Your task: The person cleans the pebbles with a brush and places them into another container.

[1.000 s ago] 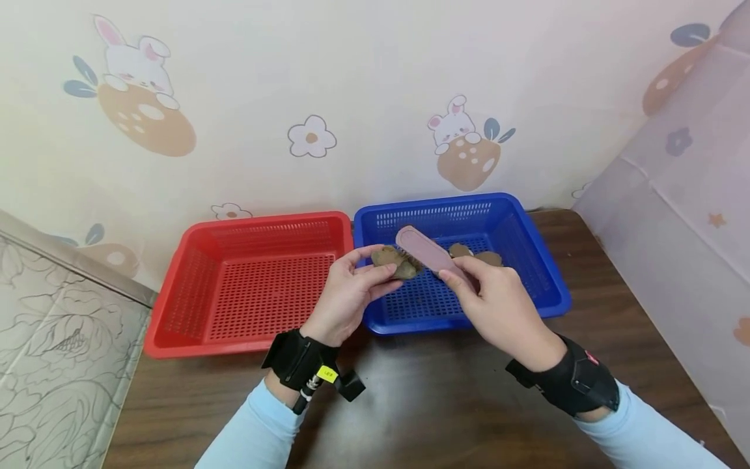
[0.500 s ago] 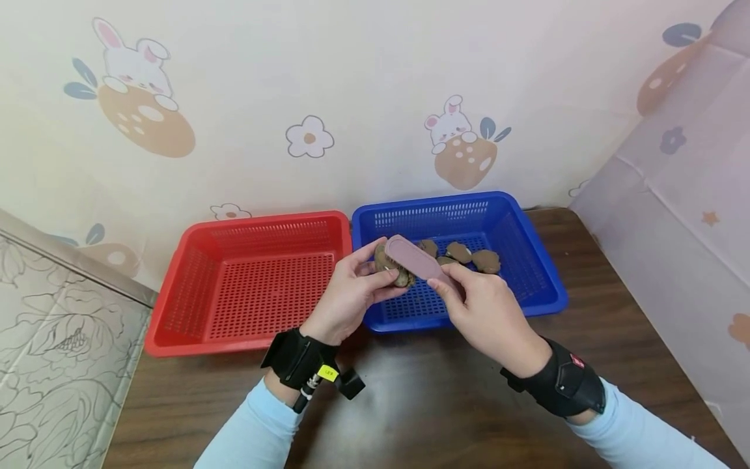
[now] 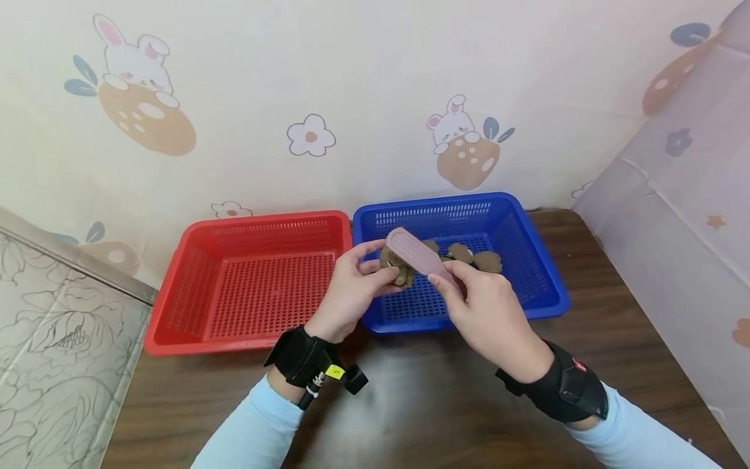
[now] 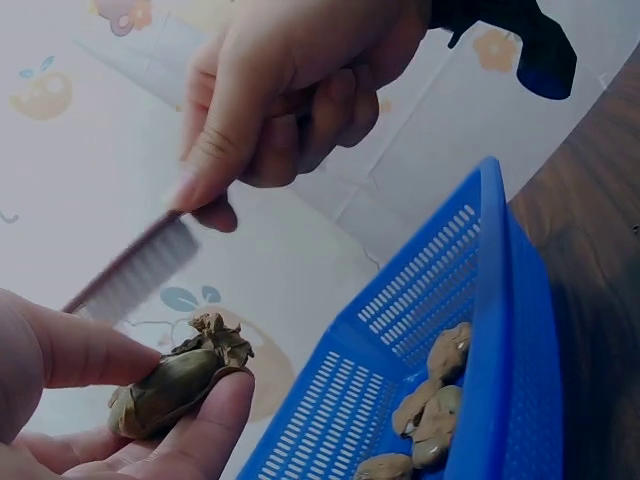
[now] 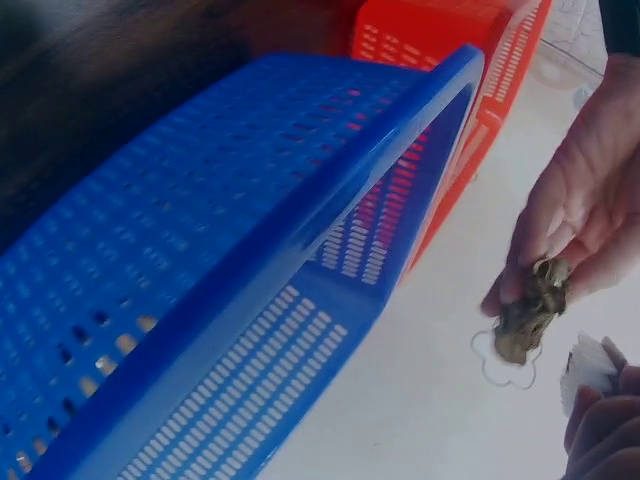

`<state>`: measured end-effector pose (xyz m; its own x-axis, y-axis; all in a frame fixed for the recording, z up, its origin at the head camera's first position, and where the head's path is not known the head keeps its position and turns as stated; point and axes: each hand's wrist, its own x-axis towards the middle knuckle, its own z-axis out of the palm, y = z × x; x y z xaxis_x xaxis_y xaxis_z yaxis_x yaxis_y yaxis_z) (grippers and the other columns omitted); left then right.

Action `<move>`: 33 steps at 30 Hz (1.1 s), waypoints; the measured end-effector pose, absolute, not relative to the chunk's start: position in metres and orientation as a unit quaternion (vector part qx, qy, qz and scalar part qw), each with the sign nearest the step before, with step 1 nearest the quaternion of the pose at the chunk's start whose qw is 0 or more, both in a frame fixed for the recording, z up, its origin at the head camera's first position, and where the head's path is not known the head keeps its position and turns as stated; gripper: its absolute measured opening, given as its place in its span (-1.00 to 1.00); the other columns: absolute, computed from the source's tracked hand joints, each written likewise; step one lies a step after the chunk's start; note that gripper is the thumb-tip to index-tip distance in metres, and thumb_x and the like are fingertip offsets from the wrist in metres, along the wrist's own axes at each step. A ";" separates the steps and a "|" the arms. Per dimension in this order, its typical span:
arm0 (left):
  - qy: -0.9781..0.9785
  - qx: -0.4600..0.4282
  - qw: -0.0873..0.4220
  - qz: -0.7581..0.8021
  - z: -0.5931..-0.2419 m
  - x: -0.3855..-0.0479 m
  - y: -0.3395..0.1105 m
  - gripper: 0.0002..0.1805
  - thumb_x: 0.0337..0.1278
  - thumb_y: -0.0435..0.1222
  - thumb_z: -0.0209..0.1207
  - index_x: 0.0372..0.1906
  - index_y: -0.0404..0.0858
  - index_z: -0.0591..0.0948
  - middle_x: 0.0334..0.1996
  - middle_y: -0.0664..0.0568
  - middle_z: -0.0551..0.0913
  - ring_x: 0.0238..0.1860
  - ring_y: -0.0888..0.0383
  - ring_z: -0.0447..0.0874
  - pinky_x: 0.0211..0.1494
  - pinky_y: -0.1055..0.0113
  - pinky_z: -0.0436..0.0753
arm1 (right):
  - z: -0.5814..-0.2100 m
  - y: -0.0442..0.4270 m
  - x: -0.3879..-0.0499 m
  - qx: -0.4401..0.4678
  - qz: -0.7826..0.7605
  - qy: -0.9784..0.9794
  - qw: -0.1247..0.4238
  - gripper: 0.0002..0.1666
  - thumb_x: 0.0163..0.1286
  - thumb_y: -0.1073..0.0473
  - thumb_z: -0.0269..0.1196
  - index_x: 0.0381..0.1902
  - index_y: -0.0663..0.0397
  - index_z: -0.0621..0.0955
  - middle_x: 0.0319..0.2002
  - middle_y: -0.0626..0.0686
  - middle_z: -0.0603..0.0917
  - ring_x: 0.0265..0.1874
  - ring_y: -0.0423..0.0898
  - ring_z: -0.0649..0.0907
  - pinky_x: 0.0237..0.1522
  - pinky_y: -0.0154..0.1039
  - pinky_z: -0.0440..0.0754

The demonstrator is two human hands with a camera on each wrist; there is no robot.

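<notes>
My left hand (image 3: pixel 348 290) pinches an oval greenish-brown lump (image 4: pixel 172 392) between thumb and fingers above the blue basket (image 3: pixel 549 281). A ragged, brown, leaf-like frill stands at one end of it; its exact kind is unclear. My right hand (image 3: pixel 495 312) grips a scrub brush (image 3: pixel 417 253) by its handle. The brush has a flat mauve back and, in the left wrist view, white bristles (image 4: pixel 150 268) facing the lump. From the head view the brush head overlaps the lump, so contact between them cannot be told. Several similar brown lumps (image 3: pixel 487 261) lie in the blue basket.
A red perforated basket (image 3: pixel 153 326) stands left of the blue one, their rims close together. Both rest on a dark wood table (image 3: pixel 404 417) against a patterned wall (image 3: pixel 375 78). Another patterned wall (image 3: pixel 685 215) rises at the right.
The lump has turned in my left hand. My right hand has shifted slightly left with the brush, whose head now lies further over the lump.
</notes>
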<state>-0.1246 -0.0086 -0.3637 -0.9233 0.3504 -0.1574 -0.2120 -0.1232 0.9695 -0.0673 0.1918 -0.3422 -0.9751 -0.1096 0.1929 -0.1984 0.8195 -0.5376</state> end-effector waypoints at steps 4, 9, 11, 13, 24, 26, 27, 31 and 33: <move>0.634 0.061 0.180 0.749 -0.367 -0.125 -0.007 -0.44 0.09 -0.30 0.27 0.24 -0.09 0.41 -0.04 -0.07 0.67 -0.11 0.01 0.72 -0.16 0.15 0.71 | -0.345 0.187 -0.068 0.100 0.274 -0.954 0.072 -0.54 0.37 -0.13 0.10 0.07 0.01 0.54 -0.64 -0.11 0.47 -0.72 -0.26 0.42 -0.74 -0.38 0.35; 0.640 0.056 0.179 0.745 -0.366 -0.124 -0.006 -0.45 0.11 -0.34 0.24 0.24 -0.09 0.42 -0.06 -0.06 0.68 -0.14 0.01 0.73 -0.19 0.16 0.71 | -0.345 0.190 -0.071 0.084 0.260 -0.958 0.085 -0.54 0.38 -0.12 0.10 0.06 0.05 0.56 -0.55 -0.06 0.59 -0.72 -0.26 0.44 -0.76 -0.37 0.35; 0.641 0.054 0.183 0.744 -0.366 -0.124 -0.006 -0.44 0.12 -0.34 0.23 0.26 -0.10 0.40 -0.05 -0.06 0.68 -0.13 0.01 0.73 -0.19 0.16 0.71 | -0.344 0.192 -0.072 0.078 0.265 -0.958 0.077 -0.52 0.38 -0.13 0.09 0.07 0.05 0.55 -0.54 -0.04 0.59 -0.72 -0.25 0.44 -0.78 -0.36 0.34; 0.641 0.051 0.185 0.743 -0.366 -0.123 -0.006 -0.42 0.12 -0.34 0.23 0.28 -0.11 0.39 -0.04 -0.05 0.68 -0.13 0.01 0.73 -0.19 0.16 0.71 | -0.343 0.192 -0.073 0.075 0.272 -0.957 0.064 -0.49 0.38 -0.16 0.07 0.08 0.05 0.54 -0.58 -0.05 0.55 -0.74 -0.25 0.43 -0.78 -0.36 0.31; 0.620 0.037 0.178 0.763 -0.363 -0.121 -0.007 -0.43 0.11 -0.36 0.24 0.27 -0.14 0.40 -0.04 -0.08 0.67 -0.11 0.01 0.72 -0.13 0.09 0.68 | -0.346 0.189 -0.072 0.073 0.289 -0.953 0.044 -0.49 0.39 -0.18 0.04 0.09 0.01 0.53 -0.68 -0.07 0.41 -0.77 -0.24 0.38 -0.79 -0.35 0.28; 0.618 0.030 0.179 0.765 -0.368 -0.121 -0.006 -0.42 0.11 -0.37 0.24 0.28 -0.14 0.39 -0.05 -0.08 0.68 -0.13 0.00 0.73 -0.13 0.08 0.67 | -0.347 0.192 -0.074 0.067 0.285 -0.955 0.043 -0.48 0.39 -0.19 0.03 0.09 0.02 0.53 -0.69 -0.07 0.41 -0.78 -0.24 0.37 -0.80 -0.35 0.28; 0.617 0.029 0.181 0.765 -0.368 -0.121 -0.006 -0.41 0.11 -0.36 0.24 0.28 -0.14 0.39 -0.05 -0.08 0.68 -0.13 0.00 0.73 -0.12 0.07 0.67 | -0.347 0.194 -0.075 0.063 0.286 -0.955 0.041 -0.48 0.39 -0.20 0.03 0.10 0.01 0.54 -0.69 -0.07 0.41 -0.79 -0.23 0.37 -0.80 -0.35 0.27; 0.614 0.033 0.181 0.767 -0.367 -0.121 -0.005 -0.42 0.11 -0.35 0.24 0.27 -0.12 0.40 -0.06 -0.08 0.68 -0.14 -0.01 0.73 -0.13 0.09 0.68 | -0.344 0.197 -0.075 0.062 0.306 -0.950 0.031 -0.45 0.39 -0.24 0.00 0.09 -0.01 0.54 -0.69 -0.06 0.40 -0.77 -0.21 0.37 -0.80 -0.35 0.27; 0.612 0.039 0.179 0.769 -0.365 -0.121 -0.006 -0.43 0.11 -0.34 0.24 0.27 -0.10 0.41 -0.04 -0.07 0.68 -0.13 -0.01 0.73 -0.12 0.10 0.68 | -0.341 0.198 -0.074 0.064 0.318 -0.946 0.023 -0.45 0.38 -0.26 -0.01 0.09 -0.03 0.53 -0.68 -0.06 0.40 -0.76 -0.20 0.38 -0.79 -0.35 0.29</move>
<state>-0.1210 -0.0057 -0.3652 -0.9330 0.3225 -0.1596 -0.2278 -0.1859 0.9558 -0.0743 0.1979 -0.3415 -0.9907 -0.1071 0.0841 -0.1361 0.7897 -0.5982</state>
